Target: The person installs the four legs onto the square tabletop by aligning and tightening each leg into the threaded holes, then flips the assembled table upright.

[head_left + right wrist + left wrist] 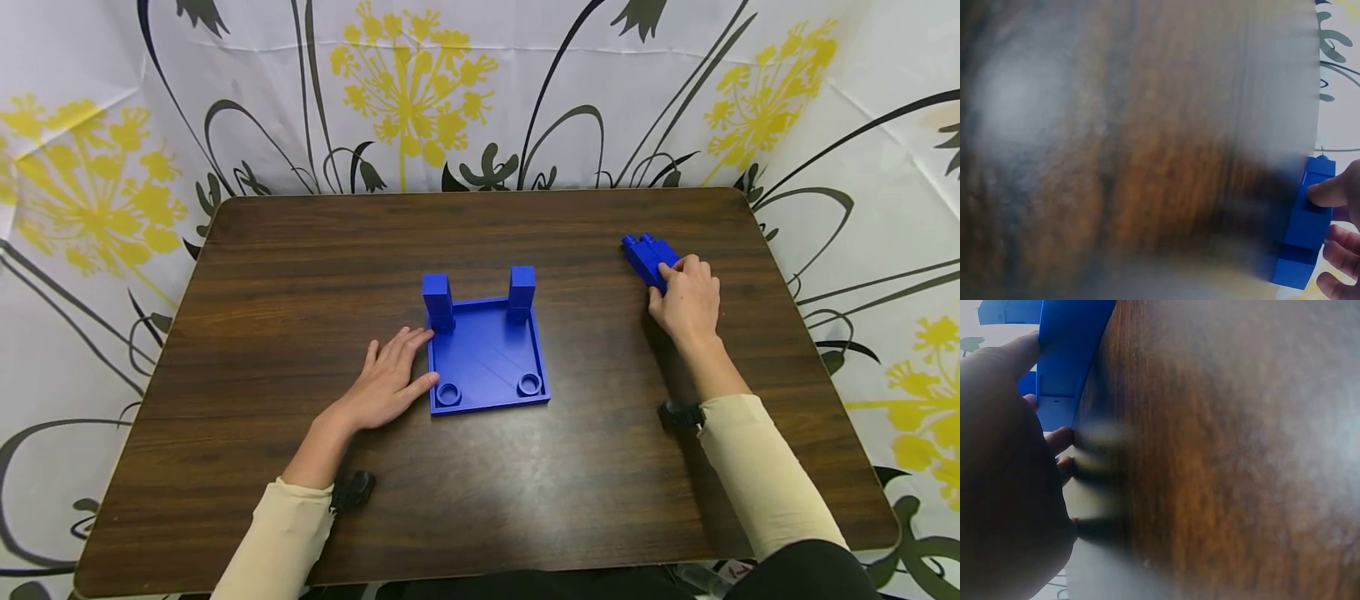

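Left hand [386, 382], straight-fingered, touches tray [486, 358] edge; across wide tabletop [600, 467], right hand [687, 302] grips blocks [645, 257].

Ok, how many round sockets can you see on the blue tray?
2: a left socket and a right socket, in the near corners of the blue tray. Others may be hidden under the left post and right post at its far corners.

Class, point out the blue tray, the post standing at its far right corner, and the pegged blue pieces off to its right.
Blue tray [486, 358]: head view, bare floor.
Far right post [521, 297]: head view, side face.
Pegged blue pieces [647, 257]: head view, upper surface.
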`<state>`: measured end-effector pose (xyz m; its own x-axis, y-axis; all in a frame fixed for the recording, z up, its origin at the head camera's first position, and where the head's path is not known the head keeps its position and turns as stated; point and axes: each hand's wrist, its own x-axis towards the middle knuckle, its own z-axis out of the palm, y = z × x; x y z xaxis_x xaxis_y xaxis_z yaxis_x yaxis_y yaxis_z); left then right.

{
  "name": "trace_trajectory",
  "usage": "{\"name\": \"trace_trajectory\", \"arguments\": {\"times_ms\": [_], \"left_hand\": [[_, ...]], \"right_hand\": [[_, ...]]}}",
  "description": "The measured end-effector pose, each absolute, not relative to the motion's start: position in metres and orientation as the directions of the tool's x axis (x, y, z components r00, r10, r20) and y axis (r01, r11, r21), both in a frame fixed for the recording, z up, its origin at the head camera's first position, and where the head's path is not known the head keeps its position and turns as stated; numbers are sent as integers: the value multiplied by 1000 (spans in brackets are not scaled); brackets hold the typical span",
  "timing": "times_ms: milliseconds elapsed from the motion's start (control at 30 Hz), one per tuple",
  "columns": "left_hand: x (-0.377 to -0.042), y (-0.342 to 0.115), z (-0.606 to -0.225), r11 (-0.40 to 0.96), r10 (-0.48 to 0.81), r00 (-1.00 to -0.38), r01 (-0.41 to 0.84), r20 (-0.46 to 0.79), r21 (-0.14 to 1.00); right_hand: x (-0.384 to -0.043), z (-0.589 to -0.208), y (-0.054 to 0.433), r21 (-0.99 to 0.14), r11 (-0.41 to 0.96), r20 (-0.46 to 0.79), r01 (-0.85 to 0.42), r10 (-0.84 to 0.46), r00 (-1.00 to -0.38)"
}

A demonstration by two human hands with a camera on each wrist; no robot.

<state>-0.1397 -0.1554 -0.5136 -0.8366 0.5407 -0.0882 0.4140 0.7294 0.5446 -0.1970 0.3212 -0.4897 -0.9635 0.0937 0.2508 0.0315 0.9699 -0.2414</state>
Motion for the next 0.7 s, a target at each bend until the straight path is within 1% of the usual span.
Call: {"name": "trace_trajectory", "arguments": {"times_ms": [200,433,700], "left_hand": [[-138,-154,-509,736,535,-840,408,-95,540],[-135,-151,-498,730,537,-837,401,-101,554],[-139,-154,-512,735,538,-837,408,-99,541]], "right_hand": [[-196,-487,320,-236,971,241,38,96,-966],[-189,-480,313,-215,971,113,100,126,-986],[-186,-486,314,-261,947,38,189,205,-978]]}}
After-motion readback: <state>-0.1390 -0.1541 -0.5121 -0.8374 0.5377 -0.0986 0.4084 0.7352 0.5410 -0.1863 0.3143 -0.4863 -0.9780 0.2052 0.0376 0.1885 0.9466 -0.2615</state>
